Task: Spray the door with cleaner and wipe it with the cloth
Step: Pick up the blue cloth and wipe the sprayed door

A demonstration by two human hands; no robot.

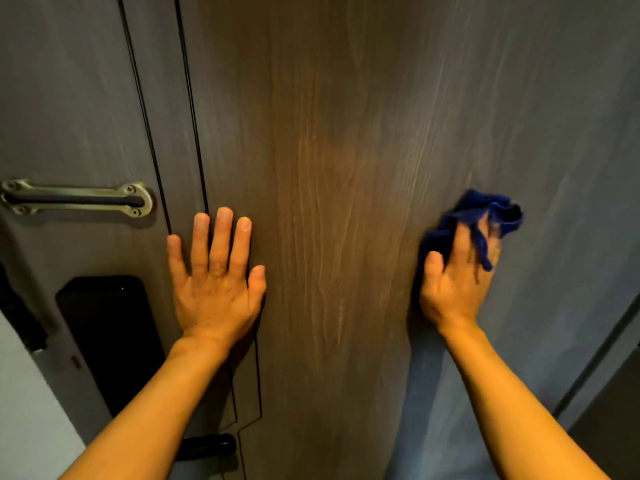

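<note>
A dark wood-grain door (339, 140) fills the view right in front of me. My left hand (216, 275) lies flat against it with fingers spread, just right of two thin vertical black grooves. My right hand (457, 278) presses a crumpled dark blue cloth (485, 213) against the door's right part; the cloth bunches out above my fingers and a strip hangs over them. No spray bottle is in view.
A metal swing-bar door guard (76, 199) is mounted at the left. Below it sits a black lock panel (110, 341), with a black lever handle (207, 445) lower down. A white wall edge (27, 410) shows at bottom left, the door's frame edge (602, 362) at bottom right.
</note>
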